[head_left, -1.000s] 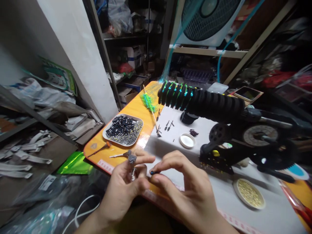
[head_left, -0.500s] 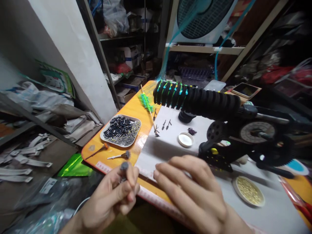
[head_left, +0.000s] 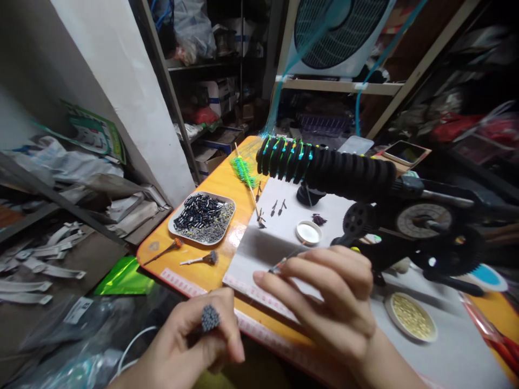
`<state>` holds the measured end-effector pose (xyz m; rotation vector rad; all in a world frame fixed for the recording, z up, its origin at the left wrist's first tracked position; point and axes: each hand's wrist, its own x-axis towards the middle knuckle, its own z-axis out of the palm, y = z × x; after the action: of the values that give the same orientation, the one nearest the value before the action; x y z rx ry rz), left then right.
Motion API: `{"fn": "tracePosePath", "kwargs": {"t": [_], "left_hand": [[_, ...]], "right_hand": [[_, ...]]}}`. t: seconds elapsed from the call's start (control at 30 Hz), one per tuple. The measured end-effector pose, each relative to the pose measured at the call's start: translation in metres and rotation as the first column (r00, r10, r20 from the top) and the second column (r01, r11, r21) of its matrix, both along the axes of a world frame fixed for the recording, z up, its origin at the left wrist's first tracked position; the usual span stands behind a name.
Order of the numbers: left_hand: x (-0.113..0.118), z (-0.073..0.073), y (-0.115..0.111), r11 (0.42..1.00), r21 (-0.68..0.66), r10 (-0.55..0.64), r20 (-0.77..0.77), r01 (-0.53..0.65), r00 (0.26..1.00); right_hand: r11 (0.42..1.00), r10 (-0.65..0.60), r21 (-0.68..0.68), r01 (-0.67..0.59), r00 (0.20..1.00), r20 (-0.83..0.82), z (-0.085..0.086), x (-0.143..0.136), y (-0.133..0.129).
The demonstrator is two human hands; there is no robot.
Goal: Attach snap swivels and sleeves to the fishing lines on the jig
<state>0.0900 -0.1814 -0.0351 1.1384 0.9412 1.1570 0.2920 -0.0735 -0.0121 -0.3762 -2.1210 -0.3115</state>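
My left hand point(head_left: 194, 335) is closed around a tight bundle of thin pieces with grey tips point(head_left: 210, 319), which show above the fingers. My right hand point(head_left: 332, 294) is over the white sheet point(head_left: 251, 259), thumb and fingertips pinching a small thin piece point(head_left: 279, 265) with dark and orange parts; its exact kind is unclear. Ahead of the right hand stands a small white dish point(head_left: 308, 233). Beyond the left hand lie a white-stemmed bundle with a grey head point(head_left: 208, 258) and a brown-stemmed one with an orange head point(head_left: 175, 246).
A white tray point(head_left: 192, 239) holds black tubes and small grey pieces. Above the sheet extends a black ribbed roller point(head_left: 348, 170), wound with green and cyan line at its left, on a geared stand point(head_left: 359, 221). A dish of golden pieces point(head_left: 411, 317) sits at right.
My left hand has turned and lowered slightly, so the grey bundle's tips face the camera. The right hand's fingers have risen and now show a thin piece pinched between them.
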Motion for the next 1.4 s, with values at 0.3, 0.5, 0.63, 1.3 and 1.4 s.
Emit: {"fn": "tracePosePath", "kwargs": {"t": [0.3,0.5,0.63,1.3,1.4], "left_hand": [[-0.003,0.003,0.003,0.955,0.243,0.262,-0.407,-0.172,0.875],[0.010,0.002,0.008,0.739,0.602,0.539,-0.257,-0.304,0.802],[0.019,0.003,0.009,0.654,0.642,0.624,-0.158,-0.400,0.766],[0.041,-0.025,0.020,0.952,-0.174,0.290,0.262,-0.250,0.921],[0.041,-0.021,0.020,0.946,-0.114,0.318,0.145,-0.303,0.937]], "right_hand": [[0.985,-0.004,-0.173,-0.012,0.996,-0.092,-0.009,-0.005,0.004],[0.616,0.482,-0.671,-0.413,0.871,-0.094,-0.006,-0.024,-0.019],[0.524,0.457,-0.742,-0.418,0.873,-0.170,-0.009,-0.027,-0.027],[0.248,0.022,-0.899,-0.360,0.930,-0.366,-0.015,-0.027,-0.017],[0.278,0.015,-0.880,-0.386,0.917,-0.398,-0.015,-0.028,-0.016]]}}
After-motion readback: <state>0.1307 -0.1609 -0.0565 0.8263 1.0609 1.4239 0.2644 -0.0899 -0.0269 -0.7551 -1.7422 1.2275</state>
